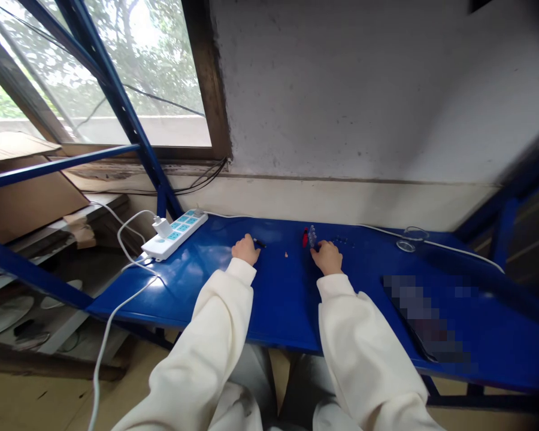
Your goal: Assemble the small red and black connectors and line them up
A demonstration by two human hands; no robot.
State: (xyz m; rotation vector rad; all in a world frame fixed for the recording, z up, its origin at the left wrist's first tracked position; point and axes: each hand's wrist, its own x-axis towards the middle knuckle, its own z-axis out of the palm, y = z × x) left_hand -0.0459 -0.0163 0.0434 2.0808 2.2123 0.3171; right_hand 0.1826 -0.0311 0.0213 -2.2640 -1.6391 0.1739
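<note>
Both of my arms, in cream sleeves, reach out over a blue metal shelf top [278, 299]. My left hand [246, 248] rests on it with fingers curled, and a small dark object [260, 243] shows at its fingertips. My right hand [327, 256] lies further right with fingers closed, right beside a red-and-clear small tool or part [308, 237]. A tiny tan piece [286, 255] lies on the blue surface between the two hands. Small dark bits [342, 240] are scattered just right of my right hand.
A white power strip [175, 234] with a plugged-in charger and white cables sits at the shelf's left end. A metal ring [405, 245] and a white cable [458, 248] lie at the back right. A blurred flat item [426, 317] covers the right side. Wall and window stand behind.
</note>
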